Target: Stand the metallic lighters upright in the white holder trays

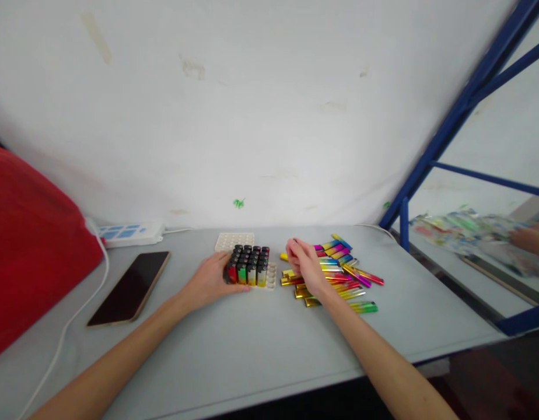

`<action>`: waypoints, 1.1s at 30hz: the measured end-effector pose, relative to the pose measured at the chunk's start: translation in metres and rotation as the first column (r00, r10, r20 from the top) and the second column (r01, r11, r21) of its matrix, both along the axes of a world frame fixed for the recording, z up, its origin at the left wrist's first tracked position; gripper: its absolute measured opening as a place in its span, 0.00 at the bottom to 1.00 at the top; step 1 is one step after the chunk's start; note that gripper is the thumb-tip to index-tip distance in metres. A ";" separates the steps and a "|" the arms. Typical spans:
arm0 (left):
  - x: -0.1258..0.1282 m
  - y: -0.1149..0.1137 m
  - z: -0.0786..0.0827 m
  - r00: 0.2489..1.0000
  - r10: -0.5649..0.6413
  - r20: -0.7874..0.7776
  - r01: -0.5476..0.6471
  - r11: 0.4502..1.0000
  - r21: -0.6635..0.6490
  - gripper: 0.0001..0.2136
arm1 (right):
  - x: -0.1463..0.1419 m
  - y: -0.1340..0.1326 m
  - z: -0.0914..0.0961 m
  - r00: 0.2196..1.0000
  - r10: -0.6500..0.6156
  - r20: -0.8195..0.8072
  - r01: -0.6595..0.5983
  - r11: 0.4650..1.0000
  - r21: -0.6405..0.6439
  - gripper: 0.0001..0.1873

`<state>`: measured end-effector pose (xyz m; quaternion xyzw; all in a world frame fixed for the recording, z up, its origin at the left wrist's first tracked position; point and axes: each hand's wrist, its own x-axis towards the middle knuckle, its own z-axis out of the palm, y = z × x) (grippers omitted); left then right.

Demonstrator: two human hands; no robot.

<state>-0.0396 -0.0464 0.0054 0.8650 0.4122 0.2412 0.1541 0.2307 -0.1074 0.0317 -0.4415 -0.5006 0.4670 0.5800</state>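
A cream tray with round sockets lies on the grey table, and several upright lighters with black tops fill its near part. My left hand rests against the left side of that block, fingers curled along it. My right hand hovers over a pile of loose rainbow-coloured lighters to the right of the tray. Its fingers are bent together over the pile; whether they pinch a lighter is hidden.
A dark phone lies at the left, by a white power strip and its cable. A red cloth mass fills the far left. A blue metal frame stands at the right, where another person's hand handles colourful sheets.
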 end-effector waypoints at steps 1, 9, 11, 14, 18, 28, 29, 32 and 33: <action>0.000 0.000 0.000 1.000 -0.009 -0.013 0.009 1.000 -0.003 0.37 | 0.000 0.000 -0.002 0.997 -0.041 0.061 0.039 0.999 0.028 0.28; 0.000 -0.001 -0.002 1.000 0.010 -0.026 -0.010 1.000 0.010 0.39 | 0.000 -0.005 -0.003 0.864 -0.182 0.470 0.088 0.973 0.215 0.19; 0.000 -0.001 -0.002 1.000 0.011 -0.010 -0.011 1.000 0.015 0.39 | -0.001 -0.006 -0.002 0.848 -0.187 0.497 0.083 0.971 0.224 0.18; 0.001 -0.002 0.000 1.000 0.014 -0.002 -0.014 1.000 0.025 0.38 | 0.000 -0.005 -0.002 0.839 -0.206 0.504 0.095 0.967 0.237 0.19; 0.002 -0.004 0.002 1.000 0.017 -0.020 -0.017 1.000 0.020 0.37 | 0.004 0.000 -0.008 0.848 -0.217 0.483 0.130 0.970 0.206 0.24; 0.000 -0.003 -0.002 0.999 -0.012 -0.030 0.013 1.000 0.006 0.36 | 0.009 0.009 -0.011 0.732 -0.170 0.660 -0.055 0.951 0.306 0.25; 0.001 -0.003 -0.001 0.999 -0.014 -0.030 0.014 1.000 -0.001 0.36 | 0.009 0.008 -0.011 0.698 -0.199 0.688 -0.028 0.952 0.303 0.25; 0.001 -0.005 0.001 1.000 -0.009 -0.018 0.008 1.000 -0.016 0.37 | 0.012 0.009 -0.011 0.668 -0.219 0.711 0.016 0.960 0.281 0.23; 0.001 -0.006 0.001 1.000 -0.012 -0.011 0.011 1.000 -0.019 0.37 | 0.013 0.009 -0.012 0.669 -0.211 0.712 0.005 0.960 0.279 0.23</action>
